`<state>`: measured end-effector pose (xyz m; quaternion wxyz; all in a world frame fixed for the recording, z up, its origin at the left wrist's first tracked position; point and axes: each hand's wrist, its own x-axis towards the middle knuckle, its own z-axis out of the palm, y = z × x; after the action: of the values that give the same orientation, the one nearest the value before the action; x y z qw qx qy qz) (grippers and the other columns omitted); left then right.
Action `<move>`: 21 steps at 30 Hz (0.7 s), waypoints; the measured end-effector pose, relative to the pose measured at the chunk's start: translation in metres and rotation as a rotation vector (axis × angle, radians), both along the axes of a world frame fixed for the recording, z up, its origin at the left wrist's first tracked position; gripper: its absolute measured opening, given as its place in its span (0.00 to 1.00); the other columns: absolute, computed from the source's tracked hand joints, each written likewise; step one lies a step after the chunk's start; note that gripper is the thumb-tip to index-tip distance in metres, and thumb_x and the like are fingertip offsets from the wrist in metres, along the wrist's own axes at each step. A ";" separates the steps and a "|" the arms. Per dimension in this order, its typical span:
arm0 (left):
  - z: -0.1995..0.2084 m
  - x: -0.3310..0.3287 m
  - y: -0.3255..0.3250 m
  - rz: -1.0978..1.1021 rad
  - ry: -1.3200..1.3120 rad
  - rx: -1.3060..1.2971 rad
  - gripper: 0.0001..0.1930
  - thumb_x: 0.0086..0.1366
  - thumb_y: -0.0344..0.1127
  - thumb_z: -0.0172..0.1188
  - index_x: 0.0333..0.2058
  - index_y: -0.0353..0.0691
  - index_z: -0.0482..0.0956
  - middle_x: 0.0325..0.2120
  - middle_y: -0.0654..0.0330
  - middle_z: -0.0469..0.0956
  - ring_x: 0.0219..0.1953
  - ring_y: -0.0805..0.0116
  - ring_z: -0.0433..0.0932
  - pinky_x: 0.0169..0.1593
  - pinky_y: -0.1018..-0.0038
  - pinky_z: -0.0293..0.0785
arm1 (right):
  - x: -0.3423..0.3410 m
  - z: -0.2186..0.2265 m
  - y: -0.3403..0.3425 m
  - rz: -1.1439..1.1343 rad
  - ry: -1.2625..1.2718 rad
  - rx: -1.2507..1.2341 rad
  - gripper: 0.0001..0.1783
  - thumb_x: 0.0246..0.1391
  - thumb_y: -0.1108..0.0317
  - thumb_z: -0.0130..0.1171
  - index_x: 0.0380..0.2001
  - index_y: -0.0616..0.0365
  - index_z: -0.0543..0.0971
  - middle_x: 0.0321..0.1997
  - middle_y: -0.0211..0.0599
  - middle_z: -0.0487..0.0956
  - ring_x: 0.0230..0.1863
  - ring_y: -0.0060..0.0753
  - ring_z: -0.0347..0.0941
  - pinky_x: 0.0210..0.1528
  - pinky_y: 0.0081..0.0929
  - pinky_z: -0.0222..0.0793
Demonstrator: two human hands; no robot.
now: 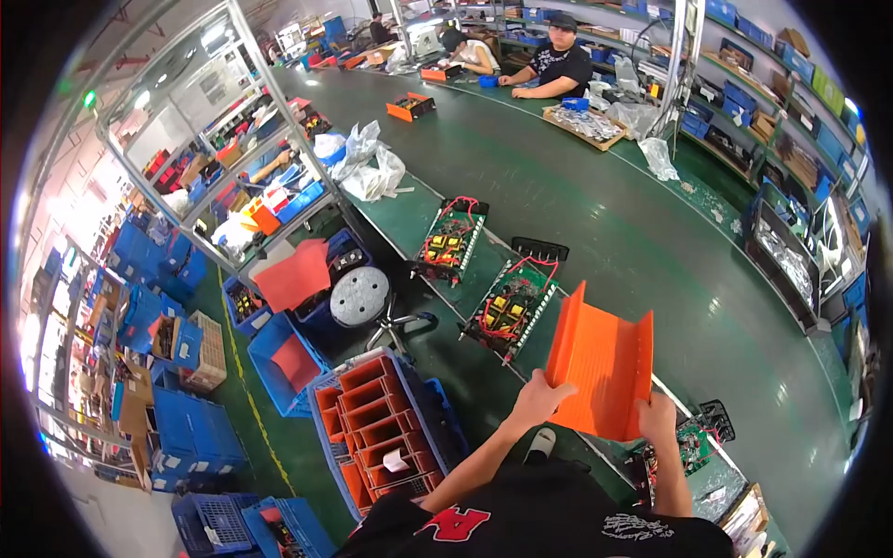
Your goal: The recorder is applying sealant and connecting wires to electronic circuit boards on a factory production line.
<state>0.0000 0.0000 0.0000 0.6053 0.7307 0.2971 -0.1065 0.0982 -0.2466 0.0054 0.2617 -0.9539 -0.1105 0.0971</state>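
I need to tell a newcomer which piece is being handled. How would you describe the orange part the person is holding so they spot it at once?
Start at the long green conveyor belt running through the room. At its near edge, both hands, left hand and right hand, hold up an orange channel-shaped housing. Unlike the two circuit boards lying flat beside it, it is plain orange, with raised side walls and no wires.

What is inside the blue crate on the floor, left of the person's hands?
The blue crate holds orange U-shaped covers packed in rows, with a small white slip lying on them. Whatever lies beneath the covers is hidden, and the person's left forearm crosses the crate's near corner.
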 end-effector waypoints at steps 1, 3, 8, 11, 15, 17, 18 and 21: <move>0.004 -0.008 0.000 0.029 -0.024 -0.016 0.31 0.51 0.51 0.62 0.42 0.28 0.68 0.32 0.43 0.77 0.37 0.56 0.79 0.41 0.65 0.72 | 0.000 0.009 0.005 0.019 0.007 -0.015 0.13 0.48 0.64 0.56 0.28 0.65 0.79 0.26 0.60 0.77 0.32 0.61 0.76 0.36 0.49 0.70; -0.005 -0.012 0.001 0.093 -0.080 -0.044 0.30 0.51 0.51 0.61 0.41 0.28 0.68 0.31 0.45 0.76 0.36 0.57 0.79 0.39 0.65 0.72 | 0.008 0.023 0.019 0.072 -0.019 -0.043 0.13 0.48 0.65 0.55 0.26 0.66 0.79 0.28 0.60 0.77 0.33 0.61 0.76 0.35 0.49 0.69; -0.035 -0.067 0.045 0.267 -0.197 0.082 0.32 0.50 0.52 0.62 0.38 0.26 0.64 0.30 0.42 0.76 0.37 0.47 0.78 0.41 0.61 0.72 | -0.029 0.043 0.082 0.142 0.039 0.007 0.14 0.49 0.64 0.57 0.32 0.66 0.79 0.27 0.54 0.79 0.30 0.50 0.78 0.35 0.39 0.71; -0.033 -0.081 0.049 0.373 -0.201 -0.040 0.30 0.49 0.50 0.62 0.37 0.27 0.64 0.30 0.41 0.76 0.36 0.44 0.78 0.41 0.60 0.72 | -0.025 0.013 0.084 0.152 0.146 0.512 0.22 0.50 0.62 0.60 0.44 0.68 0.76 0.37 0.49 0.81 0.39 0.39 0.79 0.43 0.32 0.72; -0.045 -0.091 0.049 0.417 -0.198 -0.080 0.30 0.48 0.49 0.62 0.37 0.27 0.63 0.30 0.40 0.76 0.36 0.44 0.78 0.41 0.59 0.72 | -0.031 0.003 0.087 0.108 0.635 0.660 0.26 0.51 0.69 0.59 0.52 0.73 0.72 0.47 0.44 0.79 0.44 0.34 0.77 0.48 0.30 0.71; -0.045 -0.087 0.047 0.353 -0.199 0.034 0.31 0.47 0.49 0.63 0.38 0.27 0.62 0.30 0.41 0.76 0.36 0.46 0.78 0.41 0.59 0.73 | -0.023 -0.017 0.083 0.032 0.645 0.554 0.25 0.50 0.67 0.60 0.49 0.73 0.73 0.45 0.46 0.79 0.44 0.35 0.77 0.47 0.31 0.71; -0.040 -0.085 0.046 0.311 -0.189 0.072 0.31 0.48 0.49 0.63 0.38 0.28 0.61 0.30 0.41 0.76 0.36 0.46 0.79 0.41 0.59 0.73 | -0.020 -0.031 0.080 -0.042 0.652 0.462 0.25 0.48 0.64 0.60 0.46 0.74 0.74 0.43 0.47 0.79 0.44 0.36 0.76 0.46 0.32 0.70; -0.039 -0.073 0.045 0.225 -0.209 0.063 0.31 0.49 0.50 0.62 0.38 0.28 0.60 0.30 0.41 0.77 0.35 0.45 0.79 0.40 0.59 0.74 | -0.021 -0.057 0.068 -0.210 0.652 0.615 0.21 0.45 0.67 0.58 0.42 0.73 0.76 0.39 0.44 0.79 0.39 0.35 0.76 0.41 0.31 0.70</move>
<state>-0.0726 0.0451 -0.0389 0.6177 0.7187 0.3156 0.0480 0.0773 -0.1789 -0.0513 0.5621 -0.7577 0.0513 0.3276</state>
